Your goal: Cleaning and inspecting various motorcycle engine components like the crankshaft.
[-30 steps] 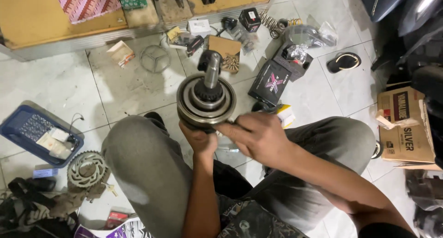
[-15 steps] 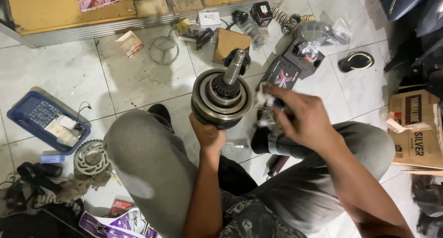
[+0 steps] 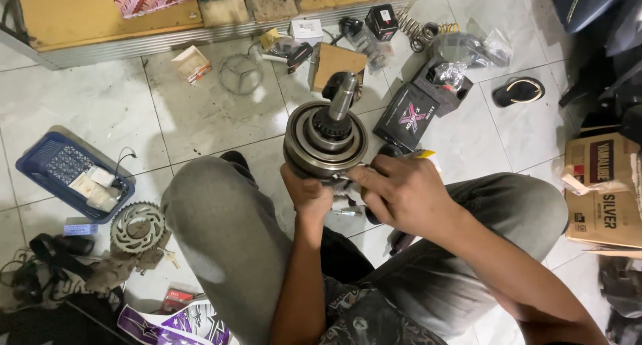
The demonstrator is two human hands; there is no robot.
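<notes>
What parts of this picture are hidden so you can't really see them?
- Head view: underside of the round grey metal clutch assembly, covered by the left hand and right hand.
- Blue plastic basket: contents too small to identify.
- Brown cardboard box: cut off by the right edge.

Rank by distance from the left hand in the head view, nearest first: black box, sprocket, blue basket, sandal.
From the left hand:
1. Black box, up and to the right on the tiles.
2. Sprocket, to the left by the knee.
3. Blue basket, farther left; sandal, far upper right. Too close to call.
</notes>
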